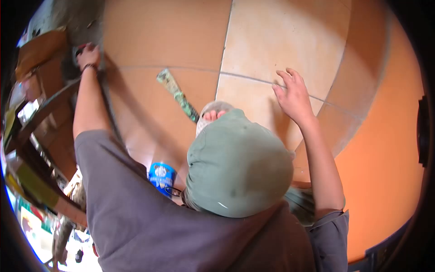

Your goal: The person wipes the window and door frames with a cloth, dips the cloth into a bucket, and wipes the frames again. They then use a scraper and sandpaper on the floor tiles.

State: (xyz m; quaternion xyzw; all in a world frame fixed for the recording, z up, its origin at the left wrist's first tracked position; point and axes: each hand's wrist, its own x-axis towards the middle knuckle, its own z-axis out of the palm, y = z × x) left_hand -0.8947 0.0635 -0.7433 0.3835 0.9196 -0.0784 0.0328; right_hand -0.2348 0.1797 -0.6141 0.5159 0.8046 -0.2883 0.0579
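Observation:
My left hand (89, 55), with a dark band at the wrist, reaches far out to the left side of the tiled floor. Its fingers are curled round a small dark and reddish thing (80, 48) that I cannot make out. My right hand (294, 95) hangs over the light floor tiles (253, 97), fingers apart, with nothing in it. Between the hands, a flat-ended tool smeared with green (177, 94), perhaps a scraper or brush, lies on the floor close to my foot (214, 115). A blue tub (161, 176) with a printed label stands beside my bent leg.
Along the left edge are cardboard pieces (41, 50) and a wooden frame or shelf (45, 109) with assorted things. A bare grey strip (86, 18) borders the tiles there. My green-clad knee (240, 163) fills the middle. Orange tiles (380, 181) extend to the right.

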